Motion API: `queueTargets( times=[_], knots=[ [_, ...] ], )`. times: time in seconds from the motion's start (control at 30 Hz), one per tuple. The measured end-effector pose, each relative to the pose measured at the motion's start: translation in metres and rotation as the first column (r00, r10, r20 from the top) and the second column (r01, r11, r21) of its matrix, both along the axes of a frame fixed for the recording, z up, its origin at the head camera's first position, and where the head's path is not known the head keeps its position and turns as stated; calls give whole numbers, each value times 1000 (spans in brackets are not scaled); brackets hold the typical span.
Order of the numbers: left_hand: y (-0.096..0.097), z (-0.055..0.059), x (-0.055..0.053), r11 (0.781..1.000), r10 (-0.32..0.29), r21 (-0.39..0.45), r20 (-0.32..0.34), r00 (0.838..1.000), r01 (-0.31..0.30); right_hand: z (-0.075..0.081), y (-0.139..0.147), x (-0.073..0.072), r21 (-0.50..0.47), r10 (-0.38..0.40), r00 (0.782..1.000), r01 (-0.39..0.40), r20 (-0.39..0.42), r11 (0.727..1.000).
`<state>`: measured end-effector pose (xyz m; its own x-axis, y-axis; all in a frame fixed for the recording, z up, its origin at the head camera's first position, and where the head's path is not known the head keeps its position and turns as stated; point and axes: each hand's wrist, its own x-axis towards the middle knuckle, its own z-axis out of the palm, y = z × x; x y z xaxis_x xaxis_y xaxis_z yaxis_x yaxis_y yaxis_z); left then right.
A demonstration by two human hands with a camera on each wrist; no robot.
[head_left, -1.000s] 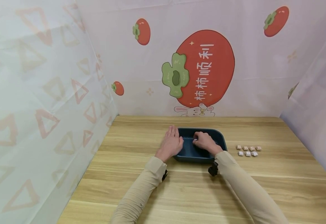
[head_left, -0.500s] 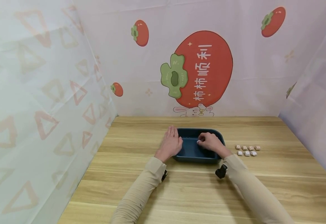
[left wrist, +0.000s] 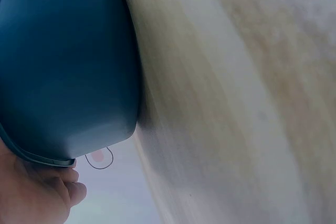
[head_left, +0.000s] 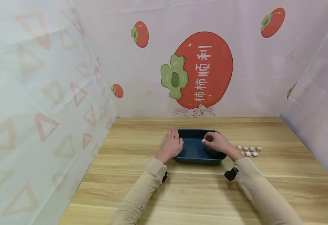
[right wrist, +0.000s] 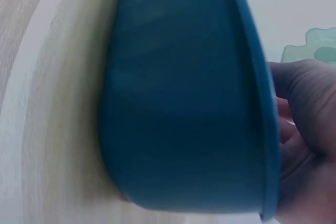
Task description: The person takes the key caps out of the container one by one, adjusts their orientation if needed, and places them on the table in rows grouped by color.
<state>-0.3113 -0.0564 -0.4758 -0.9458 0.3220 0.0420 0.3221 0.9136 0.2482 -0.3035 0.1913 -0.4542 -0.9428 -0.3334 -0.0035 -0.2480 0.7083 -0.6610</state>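
A dark blue rectangular tray (head_left: 193,160) with rounded corners stands on the wooden table. Against its left edge rests my left hand (head_left: 170,144), fingers straight and pointing away from me. In the left wrist view that hand (left wrist: 32,192) touches the tray's rim. My right hand (head_left: 218,142) is over the right part of the tray, pinching a small white keycap-like block (head_left: 204,141) between thumb and fingertips. In the right wrist view the tray wall (right wrist: 184,103) hides the fingertips and the block. Part of the tray's floor lies hidden under the right hand.
Right of the tray, similar small blocks (head_left: 252,148) lie in two rows, the back row tan-sided and the front row white (head_left: 248,154). My right forearm partly covers the front row's left end. A printed cloth wall (head_left: 152,103) stands behind the table (head_left: 181,193).
My right hand has moved right and slightly up within the tray area, carrying the small white block. The left hand has stayed at the tray's left edge.
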Motion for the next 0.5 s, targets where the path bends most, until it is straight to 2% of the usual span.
queueTargets(
  times=[0.23,0.37,0.5],
  knots=[
    [0,1,-1,1000,-1,-3,2,1000,1,7,18,6,-25,4,998,-5,-66,1000],
    [2,0,-2,1000,-1,-6,6,1000,1,10,27,9,-33,-29,995,26,-96,999],
    [2,-3,-2,1000,1,-3,5,1000,-1,12,34,14,-34,-82,982,77,-170,996]
  ],
)
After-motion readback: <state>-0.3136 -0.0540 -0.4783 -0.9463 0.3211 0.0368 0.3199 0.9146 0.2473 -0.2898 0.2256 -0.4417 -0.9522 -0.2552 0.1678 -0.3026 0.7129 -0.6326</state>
